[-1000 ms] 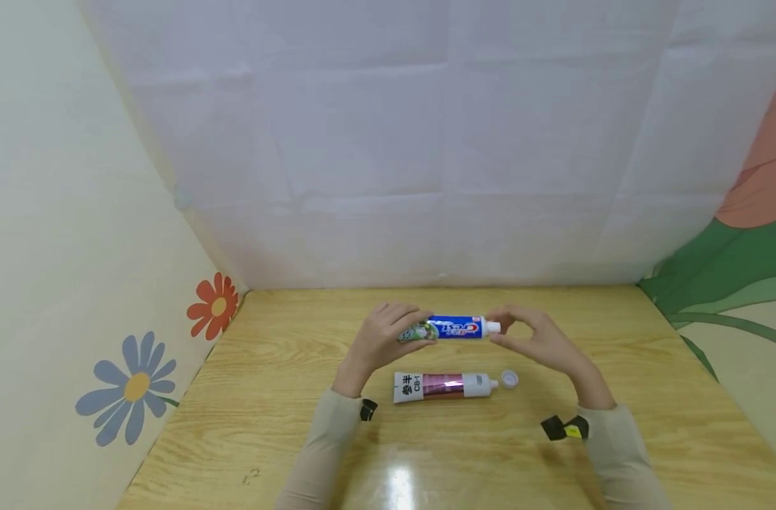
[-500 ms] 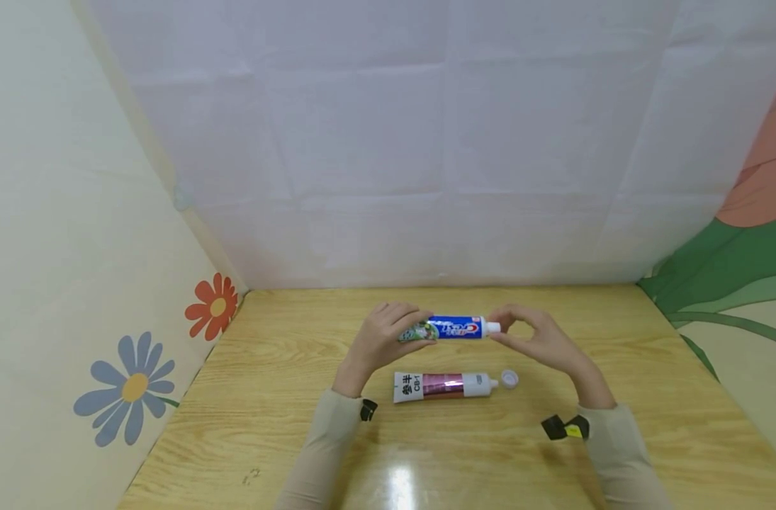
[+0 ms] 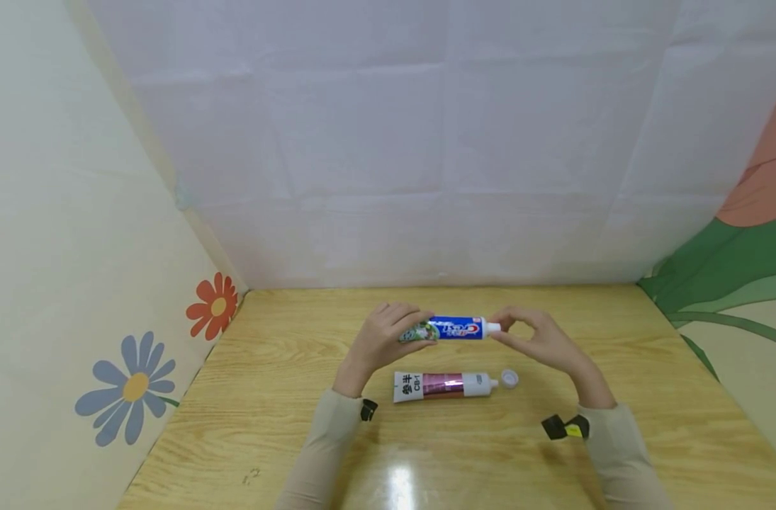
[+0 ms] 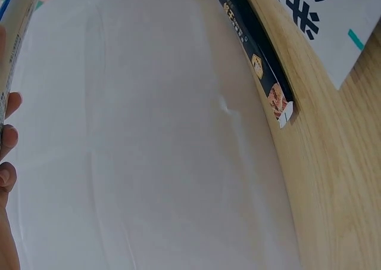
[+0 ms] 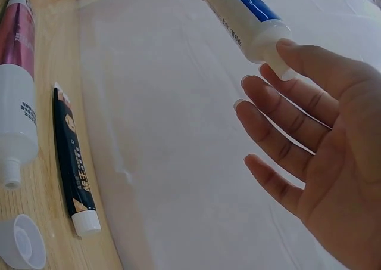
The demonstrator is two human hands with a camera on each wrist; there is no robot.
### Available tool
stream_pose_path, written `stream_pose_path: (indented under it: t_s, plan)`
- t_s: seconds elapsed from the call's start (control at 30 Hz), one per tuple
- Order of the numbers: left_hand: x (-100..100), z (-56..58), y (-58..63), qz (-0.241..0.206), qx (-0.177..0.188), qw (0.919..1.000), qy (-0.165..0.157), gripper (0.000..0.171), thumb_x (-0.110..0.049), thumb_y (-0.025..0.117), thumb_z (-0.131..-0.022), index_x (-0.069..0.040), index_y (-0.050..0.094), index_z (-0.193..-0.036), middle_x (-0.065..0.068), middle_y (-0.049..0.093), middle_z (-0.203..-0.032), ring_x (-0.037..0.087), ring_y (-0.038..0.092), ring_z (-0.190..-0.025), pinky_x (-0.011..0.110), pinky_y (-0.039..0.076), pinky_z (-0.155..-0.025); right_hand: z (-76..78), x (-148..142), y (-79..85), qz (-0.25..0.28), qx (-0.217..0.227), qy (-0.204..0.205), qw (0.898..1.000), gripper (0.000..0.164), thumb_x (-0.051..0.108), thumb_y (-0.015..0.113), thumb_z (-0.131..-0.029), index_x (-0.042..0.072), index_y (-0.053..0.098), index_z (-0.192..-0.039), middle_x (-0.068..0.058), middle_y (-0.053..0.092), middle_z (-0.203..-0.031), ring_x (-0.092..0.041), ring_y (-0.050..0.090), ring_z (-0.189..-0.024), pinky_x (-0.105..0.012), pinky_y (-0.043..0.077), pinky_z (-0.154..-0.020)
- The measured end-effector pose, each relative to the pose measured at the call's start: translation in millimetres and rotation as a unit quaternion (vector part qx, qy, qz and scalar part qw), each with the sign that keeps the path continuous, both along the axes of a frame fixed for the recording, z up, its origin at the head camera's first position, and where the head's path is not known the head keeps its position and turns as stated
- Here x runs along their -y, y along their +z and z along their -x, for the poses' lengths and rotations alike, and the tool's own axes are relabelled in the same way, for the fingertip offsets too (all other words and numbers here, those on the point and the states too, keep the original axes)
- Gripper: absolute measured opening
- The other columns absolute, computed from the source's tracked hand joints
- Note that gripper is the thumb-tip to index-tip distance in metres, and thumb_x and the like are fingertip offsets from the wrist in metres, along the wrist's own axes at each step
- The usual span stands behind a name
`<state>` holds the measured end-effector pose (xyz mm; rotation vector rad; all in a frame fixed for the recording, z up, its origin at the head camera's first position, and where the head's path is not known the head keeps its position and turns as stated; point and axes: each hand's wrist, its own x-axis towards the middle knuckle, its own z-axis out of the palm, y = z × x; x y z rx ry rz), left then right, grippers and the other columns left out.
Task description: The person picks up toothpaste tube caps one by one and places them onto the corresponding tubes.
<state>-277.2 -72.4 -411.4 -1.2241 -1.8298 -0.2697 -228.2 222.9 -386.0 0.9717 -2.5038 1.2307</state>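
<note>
In the head view my left hand [image 3: 383,337] grips the printed tail half of a blue Crest toothpaste tube [image 3: 456,327], held level above the table. My right hand [image 3: 546,340] pinches its white cap [image 3: 493,328] between thumb and index finger; the right wrist view shows the other fingers spread below the cap [image 5: 277,64]. Nearer me lies a pink-and-white toothpaste tube [image 3: 443,386] with its nozzle bare. A loose white cap [image 3: 509,379] sits just right of that nozzle. Only the fingertips of my left hand [image 4: 9,139] show in the left wrist view.
A black toothpaste tube [image 5: 72,157] with a white cap lies on the wooden table [image 3: 285,425], seen in both wrist views. A white sheet [image 3: 388,142] hangs behind the table. Walls with painted flowers [image 3: 135,386] stand at both sides.
The fingers of my right hand have shifted very slightly at the cap. Both hands, the held tube and the things on the table otherwise stay in place.
</note>
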Motion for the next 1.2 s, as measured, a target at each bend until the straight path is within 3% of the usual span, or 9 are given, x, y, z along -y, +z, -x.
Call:
stream_pose_path:
  t_s: [0.57,0.83,1.0,1.2]
  plan:
    - [1,-0.6,-0.4,0.002,0.004,1.0,0.001,0.045,-0.045,0.072,-0.075,-0.015,0.066,-0.109,-0.002,0.067,-0.096,0.009,0.061,-0.082,0.02,0.045,-0.065,-0.5,1,1.1,-0.008,-0.001,0.0,1.0,0.013,0.009,0.064,-0.087,0.012,0.066,-0.099,0.002,0.065,-0.087,-0.007,0.057,-0.083,-0.046,0.043,-0.087]
    - [1,-0.2,-1.6,0.003,0.008,1.0,0.001,0.045,-0.045,0.071,-0.076,-0.015,0.066,-0.109,-0.002,0.066,-0.096,0.009,0.061,-0.082,0.02,0.046,-0.066,20.7,-9,-27.5,-0.003,-0.007,0.015,1.0,0.01,0.015,0.061,-0.09,0.021,0.065,-0.097,0.006,0.065,-0.087,-0.006,0.058,-0.084,-0.043,0.048,-0.082]
    - [1,0.0,-1.5,0.004,0.011,0.9999,0.0,0.046,-0.044,0.073,-0.075,-0.015,0.065,-0.11,-0.002,0.067,-0.097,0.009,0.061,-0.083,0.02,0.047,-0.067,20.7,-9,-27.3,-0.008,-0.007,0.019,1.0,0.01,0.015,0.058,-0.092,0.019,0.065,-0.097,0.003,0.066,-0.086,-0.007,0.059,-0.083,-0.034,0.05,-0.078]
    - [0,-0.8,-1.4,0.007,0.01,0.9999,0.003,0.047,-0.045,0.073,-0.074,-0.015,0.065,-0.11,-0.003,0.066,-0.097,0.008,0.061,-0.083,0.02,0.046,-0.067,22.3,-9,-29.0,-0.014,0.001,0.014,1.0,0.009,0.014,0.057,-0.092,0.016,0.065,-0.095,0.007,0.065,-0.085,-0.007,0.06,-0.082,-0.032,0.05,-0.078]
